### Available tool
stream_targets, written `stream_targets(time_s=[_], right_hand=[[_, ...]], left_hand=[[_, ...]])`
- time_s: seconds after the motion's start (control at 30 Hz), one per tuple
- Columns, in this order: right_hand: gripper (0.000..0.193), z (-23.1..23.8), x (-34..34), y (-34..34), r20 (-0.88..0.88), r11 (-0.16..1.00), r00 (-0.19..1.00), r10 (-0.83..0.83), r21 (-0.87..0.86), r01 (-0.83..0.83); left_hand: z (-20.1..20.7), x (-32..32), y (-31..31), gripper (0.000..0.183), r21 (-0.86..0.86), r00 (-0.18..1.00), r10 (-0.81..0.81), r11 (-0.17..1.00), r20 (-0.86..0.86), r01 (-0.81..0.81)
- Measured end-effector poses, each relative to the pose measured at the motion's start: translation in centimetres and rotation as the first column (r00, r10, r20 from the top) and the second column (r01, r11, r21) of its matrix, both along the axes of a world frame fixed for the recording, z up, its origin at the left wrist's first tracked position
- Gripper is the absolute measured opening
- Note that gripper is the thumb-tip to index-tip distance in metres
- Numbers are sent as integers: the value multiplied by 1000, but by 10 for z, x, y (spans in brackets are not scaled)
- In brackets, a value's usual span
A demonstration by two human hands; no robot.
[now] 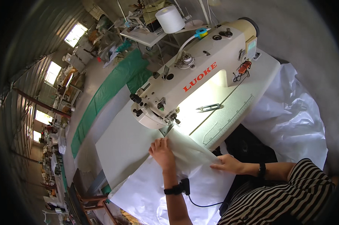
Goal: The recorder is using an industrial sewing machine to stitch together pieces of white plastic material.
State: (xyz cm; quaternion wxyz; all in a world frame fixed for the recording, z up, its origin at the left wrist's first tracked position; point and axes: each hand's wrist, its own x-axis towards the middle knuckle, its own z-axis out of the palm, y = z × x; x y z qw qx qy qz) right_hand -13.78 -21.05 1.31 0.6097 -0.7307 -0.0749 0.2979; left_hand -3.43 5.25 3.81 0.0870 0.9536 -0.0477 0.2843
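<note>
Sheet (194,150) at sewing machine (194,71) | left hand (162,153) atop | right hand (229,164) touching edge

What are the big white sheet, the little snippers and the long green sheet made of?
White sheet: perhaps thin plastic or coated fabric, smooth and softly shiny, since it catches light and creases.

Snippers: probably metal, judging by their grey gleam.

Green sheet: maybe plastic or coated cloth; its wrinkles look slightly glossy, but I can't tell which.
</note>
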Motion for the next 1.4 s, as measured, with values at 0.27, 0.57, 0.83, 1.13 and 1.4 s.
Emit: stream_targets(time_s=[0.27, 0.57, 0.83, 1.13, 1.4], right_hand=[[38, 13, -12, -13, 74, 994, 996, 52, -97, -45], [37, 8, 5, -10, 123, 999, 991, -44, -4, 44], [42, 17, 8, -5, 413, 985, 911, 3, -159, 69], [54, 26, 1, -2, 687, 923, 690, 227, -377, 72], [40, 22, 1, 6, 714, 827, 606, 350, -539, 157]], left_hand=[[0, 7, -25, 20, 131, 992, -75, 987, -99, 88], [2, 1, -43, 22, -30, 986, -167, 986, -26, 166], [10, 16, -40, 26, 50, 893, -437, 895, -109, 444], [18, 41, -18, 17, 114, 817, -496, 830, -296, 545], [18, 23, -5, 9, 75, 834, -508, 843, -215, 533]])
